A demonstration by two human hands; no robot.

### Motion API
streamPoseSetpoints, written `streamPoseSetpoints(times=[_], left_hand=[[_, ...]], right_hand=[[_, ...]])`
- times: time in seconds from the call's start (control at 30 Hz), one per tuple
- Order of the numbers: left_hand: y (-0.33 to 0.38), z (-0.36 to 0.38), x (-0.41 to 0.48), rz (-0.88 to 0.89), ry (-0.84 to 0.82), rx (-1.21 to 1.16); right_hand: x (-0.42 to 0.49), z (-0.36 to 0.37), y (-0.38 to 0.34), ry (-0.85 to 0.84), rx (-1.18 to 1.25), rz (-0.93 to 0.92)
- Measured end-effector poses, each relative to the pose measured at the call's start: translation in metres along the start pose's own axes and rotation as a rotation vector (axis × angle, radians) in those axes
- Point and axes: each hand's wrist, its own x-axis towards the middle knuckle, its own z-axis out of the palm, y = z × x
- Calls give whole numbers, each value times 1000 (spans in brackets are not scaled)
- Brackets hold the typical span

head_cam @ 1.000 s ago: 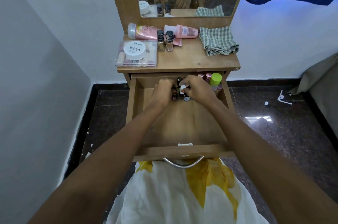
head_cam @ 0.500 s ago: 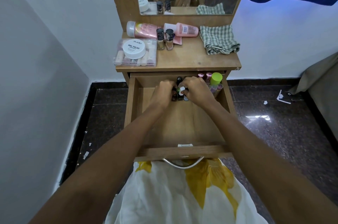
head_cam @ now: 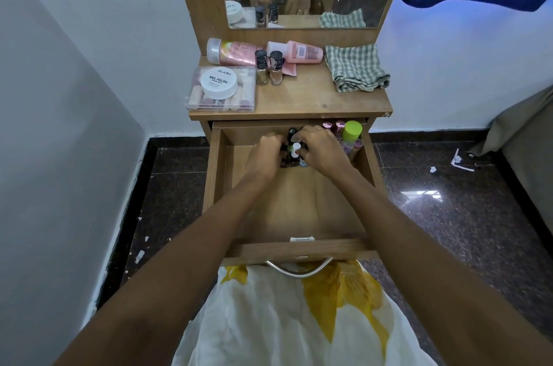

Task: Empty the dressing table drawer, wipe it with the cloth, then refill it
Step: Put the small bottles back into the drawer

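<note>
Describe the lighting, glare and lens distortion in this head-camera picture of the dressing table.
Head view: soft, even light, faint shadows; a white glare patch on the glossy floor right of the drawer; wide-angle distortion slants the walls and stretches the forearms; the small bottles between left hand and right hand are crowded, labels unreadable.

The wooden drawer (head_cam: 293, 210) is pulled fully open at the centre of the frame, its near half bare. A cluster of small bottles (head_cam: 291, 150) stands upright at its far end, and a green-capped bottle (head_cam: 352, 130) with pink-topped tubes fills the far right corner. The green-checked cloth (head_cam: 354, 68) lies crumpled on the dressing table (head_cam: 314, 96) top, upper right.
</note>
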Motion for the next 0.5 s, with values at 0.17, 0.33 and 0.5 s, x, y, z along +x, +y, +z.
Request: streamPoseSetpoints(times=[0.17, 0.33, 0.5], left_hand=[[0, -3, 0, -11, 22, 8], [2, -13, 1, 5, 90, -17], [8, -27, 2, 25, 142, -68]], right_hand=[[-3, -4, 1, 28, 47, 7], [-3, -13, -1, 62, 122, 17], [-3, -27, -9, 101, 181, 27]])
